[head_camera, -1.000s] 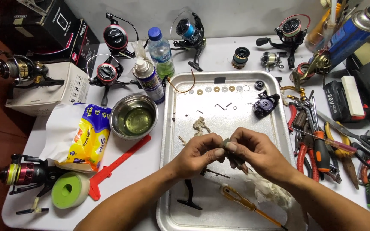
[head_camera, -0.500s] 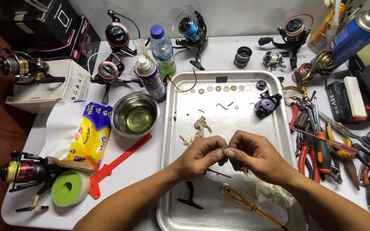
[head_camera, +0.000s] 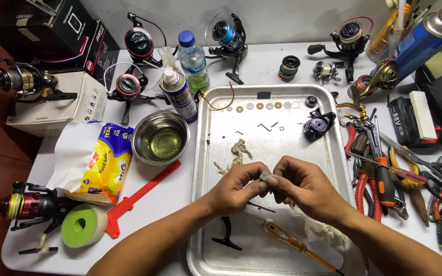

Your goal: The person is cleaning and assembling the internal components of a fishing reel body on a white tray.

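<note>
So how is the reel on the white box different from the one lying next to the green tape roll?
The reel on the white box is silver and gold and sits raised on the carton; the reel beside the tape roll is black with red trim and a yellow-lined spool, lying on the table. Both are spinning reels left of the tray.
</note>
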